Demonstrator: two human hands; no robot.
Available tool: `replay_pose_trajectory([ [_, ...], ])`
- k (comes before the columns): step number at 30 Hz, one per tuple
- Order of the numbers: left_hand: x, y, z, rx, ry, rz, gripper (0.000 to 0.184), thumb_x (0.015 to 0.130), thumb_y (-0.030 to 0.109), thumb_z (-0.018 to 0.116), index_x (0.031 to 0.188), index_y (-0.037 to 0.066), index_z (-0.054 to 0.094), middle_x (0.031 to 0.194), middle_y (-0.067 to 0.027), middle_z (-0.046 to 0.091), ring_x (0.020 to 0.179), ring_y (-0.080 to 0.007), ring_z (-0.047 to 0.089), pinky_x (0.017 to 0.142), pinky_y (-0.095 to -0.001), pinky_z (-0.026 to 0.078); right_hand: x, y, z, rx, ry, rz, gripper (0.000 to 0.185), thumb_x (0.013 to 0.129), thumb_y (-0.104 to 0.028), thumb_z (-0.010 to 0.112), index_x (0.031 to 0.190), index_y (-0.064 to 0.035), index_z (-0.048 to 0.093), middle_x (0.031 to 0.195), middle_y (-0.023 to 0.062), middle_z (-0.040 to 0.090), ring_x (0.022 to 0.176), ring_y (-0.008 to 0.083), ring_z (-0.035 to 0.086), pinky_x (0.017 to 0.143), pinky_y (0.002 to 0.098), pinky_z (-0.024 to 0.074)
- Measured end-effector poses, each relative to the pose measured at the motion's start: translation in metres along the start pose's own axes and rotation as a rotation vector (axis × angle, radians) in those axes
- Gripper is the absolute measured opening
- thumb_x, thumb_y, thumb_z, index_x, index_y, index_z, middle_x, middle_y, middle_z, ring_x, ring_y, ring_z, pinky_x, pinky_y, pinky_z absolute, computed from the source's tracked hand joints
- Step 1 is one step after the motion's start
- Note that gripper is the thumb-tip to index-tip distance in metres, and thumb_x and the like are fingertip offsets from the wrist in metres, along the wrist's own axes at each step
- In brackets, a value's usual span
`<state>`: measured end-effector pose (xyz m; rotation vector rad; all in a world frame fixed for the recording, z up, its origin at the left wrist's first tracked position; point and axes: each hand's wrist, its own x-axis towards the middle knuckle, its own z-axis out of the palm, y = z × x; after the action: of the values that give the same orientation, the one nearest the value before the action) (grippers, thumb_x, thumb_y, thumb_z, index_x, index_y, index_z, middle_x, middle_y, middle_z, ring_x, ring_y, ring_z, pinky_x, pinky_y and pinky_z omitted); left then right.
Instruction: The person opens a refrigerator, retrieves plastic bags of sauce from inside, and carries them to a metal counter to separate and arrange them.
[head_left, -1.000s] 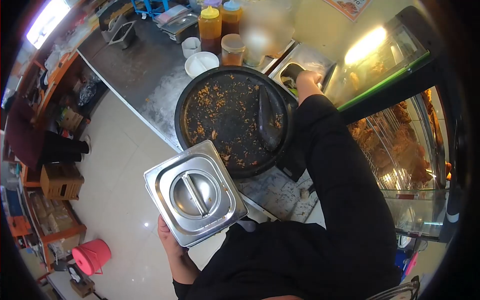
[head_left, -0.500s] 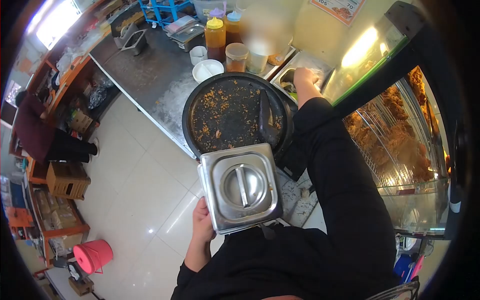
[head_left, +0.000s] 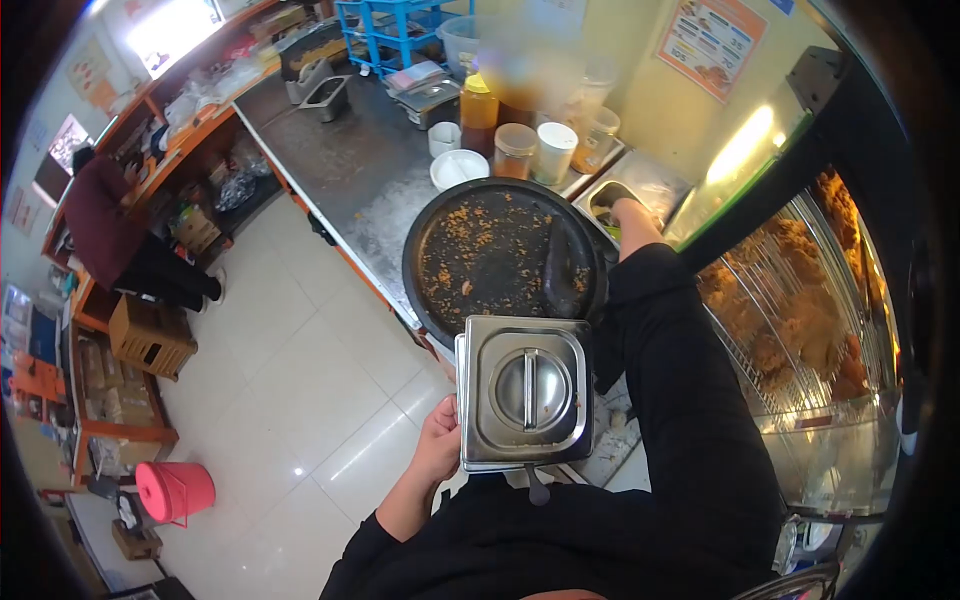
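Observation:
Close to my body, my left hand [head_left: 437, 440] grips the left side of a stainless steel food pan with a lid [head_left: 527, 430]. A dark utensil handle [head_left: 538, 487] pokes out from its near edge. My right hand [head_left: 634, 221] reaches down into a small steel container [head_left: 610, 188] by the wall; its fingers are hidden inside, so I cannot make out whether they hold anything. Between the pan and the wall lies a round black tray [head_left: 490, 258] scattered with brown crumbs, with a long dark object [head_left: 567, 268], perhaps tongs or a scoop, on its right side.
Sauce bottles [head_left: 478, 115], tubs [head_left: 515, 150] and a white bowl [head_left: 459, 170] stand behind the tray. A glass warmer with fried chicken [head_left: 790, 290] is at the right. Far left, a person [head_left: 110, 220] faces a shelf; a pink bucket [head_left: 176, 492] is on the floor.
The view has shifted, so the scene sits lower and more to the right. My right hand has gone deeper into the small container. My left hand keeps its grip on the pan.

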<state>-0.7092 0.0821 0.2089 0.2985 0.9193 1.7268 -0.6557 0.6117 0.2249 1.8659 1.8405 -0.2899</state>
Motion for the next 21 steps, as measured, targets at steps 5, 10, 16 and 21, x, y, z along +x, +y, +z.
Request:
replay_pose_trajectory([
  [5,-0.014,0.007,-0.009,0.003,0.094,0.007,0.008,0.087,0.005,0.059,0.091,0.006,0.053,0.085,-0.0009,0.061,0.075,-0.0068,0.057,0.067,-0.0215,0.047,-0.049,0.010,0.001,0.362,0.370,0.039,0.038,0.079,-0.022,0.064,0.115,-0.0115,0.062,0.124,0.0101,0.056,0.117,0.0292,0.051,0.092,0.0419,0.0433],
  [10,-0.021,0.007,-0.017,-0.004,0.111,0.018,0.008,0.087,0.005,0.059,0.091,0.005,0.052,0.087,-0.0016,0.062,0.075,-0.0074,0.058,0.068,-0.0220,0.047,-0.040,0.008,-0.004,0.221,0.440,0.015,0.040,0.081,-0.033,0.062,0.114,-0.0117,0.062,0.123,0.0086,0.057,0.115,0.0243,0.053,0.090,0.0373,0.0446],
  [16,-0.015,0.004,-0.016,-0.012,0.054,0.026,0.010,0.087,0.005,0.059,0.095,0.004,0.053,0.090,-0.0034,0.062,0.079,-0.0085,0.059,0.072,-0.0230,0.048,0.065,0.009,-0.005,0.185,0.125,-0.174,0.049,0.082,-0.044,0.055,0.123,-0.0176,0.057,0.130,0.0065,0.051,0.120,0.0194,0.046,0.094,0.0331,0.0365],
  [21,-0.013,0.000,-0.009,0.024,0.003,0.032,0.010,0.085,0.006,0.061,0.093,0.006,0.055,0.089,-0.0027,0.062,0.079,-0.0094,0.059,0.070,-0.0243,0.049,-0.032,0.016,-0.010,0.201,0.320,0.034,0.041,0.086,-0.028,0.057,0.125,-0.0131,0.054,0.134,0.0092,0.047,0.121,0.0298,0.046,0.094,0.0410,0.0399],
])
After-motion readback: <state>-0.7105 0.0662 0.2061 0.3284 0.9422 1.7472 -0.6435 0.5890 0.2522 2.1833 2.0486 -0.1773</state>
